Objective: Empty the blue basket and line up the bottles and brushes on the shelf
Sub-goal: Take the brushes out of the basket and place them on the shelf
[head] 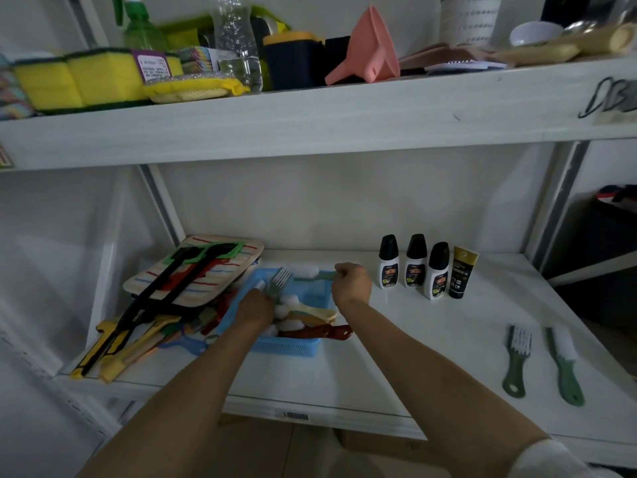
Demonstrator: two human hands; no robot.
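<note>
The left hand covers part of the blue perforated plastic basket, so how many brushes lie inside cannot be counted; only a cream handle, a dark red handle jutting over the basket's right rim, and patches of white bristle show. The pile of flat tools to the left of the basket is a tangle, hard to sort out beyond a striped board tilted on top with black long-handled tools across it. The upper shelf is cut off at the top of the view, and its right end is blurred.

Both bare forearms reach forward and up from the bottom edge to the white lower shelf. The left hand dips into the basket, fingers curled down around the handle of a grey-green brush with white bristles whose head stands up above the knuckles. The right hand sits at the basket's far right corner, closed in a fist on the pale green handle of a white-tufted brush that lies across the far rim.

Just right of that hand stand 3 white bottles with black caps and 1 black-and-gold tube — a close row at the back of the shelf. Well apart, near the right front, 2 green-handled brushes lie side by side, bristles pointing away.
</note>
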